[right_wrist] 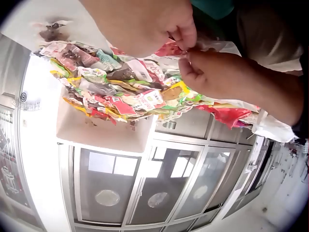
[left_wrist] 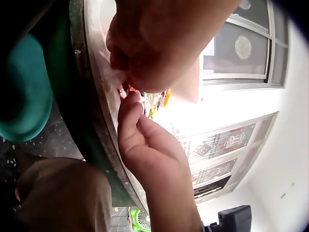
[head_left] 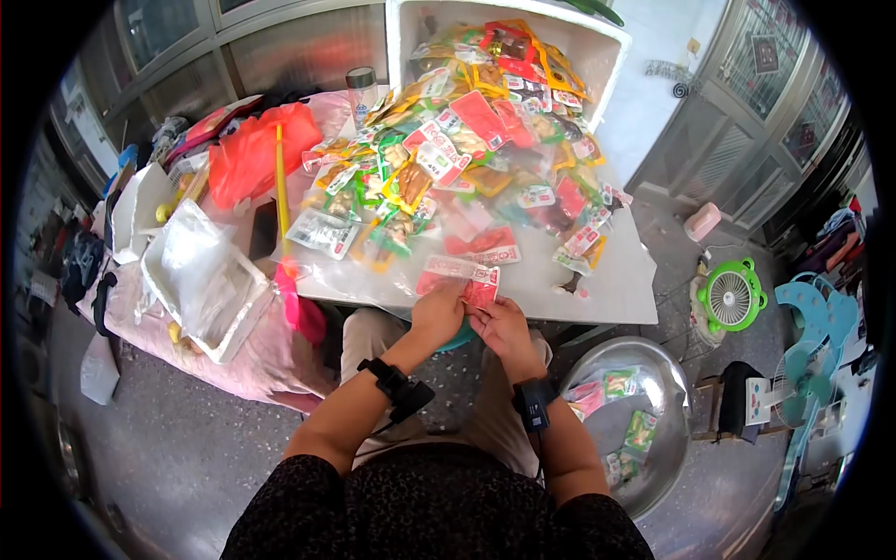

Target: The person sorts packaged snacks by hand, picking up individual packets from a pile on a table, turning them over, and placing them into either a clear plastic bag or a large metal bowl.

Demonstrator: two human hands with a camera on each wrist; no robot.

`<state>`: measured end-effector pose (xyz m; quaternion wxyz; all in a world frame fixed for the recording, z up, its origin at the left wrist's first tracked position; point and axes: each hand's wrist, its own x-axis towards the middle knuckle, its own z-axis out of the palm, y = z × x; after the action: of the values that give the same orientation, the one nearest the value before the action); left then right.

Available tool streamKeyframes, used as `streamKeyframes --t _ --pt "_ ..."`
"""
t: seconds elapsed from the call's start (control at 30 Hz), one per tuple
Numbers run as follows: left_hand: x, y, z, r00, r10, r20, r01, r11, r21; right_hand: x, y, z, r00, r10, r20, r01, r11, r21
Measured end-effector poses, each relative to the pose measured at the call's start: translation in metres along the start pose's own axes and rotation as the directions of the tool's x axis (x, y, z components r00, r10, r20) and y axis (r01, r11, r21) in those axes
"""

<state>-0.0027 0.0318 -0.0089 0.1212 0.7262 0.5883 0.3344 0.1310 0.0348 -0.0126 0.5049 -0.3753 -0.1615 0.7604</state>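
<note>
At the table's front edge, a red-and-white plastic food packet (head_left: 457,273) is pinched between both hands. My left hand (head_left: 437,317) grips its lower left side, fingers curled. The right hand (head_left: 505,329) pinches its lower right corner with thumb and fingers. In the right wrist view the fingertips of the left hand (right_wrist: 219,72) and right hand (right_wrist: 154,24) nearly meet at the red packet (right_wrist: 170,49). Another red packet (head_left: 483,245) lies just beyond. From the left wrist, my left hand (left_wrist: 154,53) hides most of the held packet.
A big heap of snack packets (head_left: 467,140) spills from a white foam box (head_left: 611,56) across the table (head_left: 616,299). A metal basin (head_left: 677,411) with several packets stands on the floor at right. Left are a red bag (head_left: 266,154), a yellow-handled pink tool (head_left: 283,215) and a foam tray (head_left: 229,345).
</note>
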Motion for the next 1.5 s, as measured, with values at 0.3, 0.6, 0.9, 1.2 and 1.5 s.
streamKeyframes --t 0.3,0.6,0.9,1.2,1.5 --pt "-0.003 -0.013 -0.003 0.997 -0.057 0.049 0.059 0.998 -0.029 0.031 0.009 0.014 0.996 0.015 0.094 0.069 0.566 -0.822" --pt "-0.003 -0.023 -0.007 1.000 0.007 0.023 -0.007 1.000 0.003 0.047 -0.040 0.013 0.852 0.025 0.522 0.522 -0.096 -0.848" --pt "0.001 -0.022 -0.006 0.996 -0.008 0.083 0.004 0.999 0.047 0.130 -0.088 -0.049 0.676 -0.541 0.501 0.311 -0.407 -0.859" --pt "0.000 -0.029 0.001 1.000 -0.015 -0.004 0.015 1.000 0.000 0.156 -0.085 -0.012 0.867 -0.409 0.284 0.211 -0.216 -0.953" --pt "0.001 -0.032 0.000 0.999 -0.052 -0.016 0.051 0.997 -0.064 0.103 -0.091 0.008 0.980 -0.126 0.153 0.188 0.835 -0.517"
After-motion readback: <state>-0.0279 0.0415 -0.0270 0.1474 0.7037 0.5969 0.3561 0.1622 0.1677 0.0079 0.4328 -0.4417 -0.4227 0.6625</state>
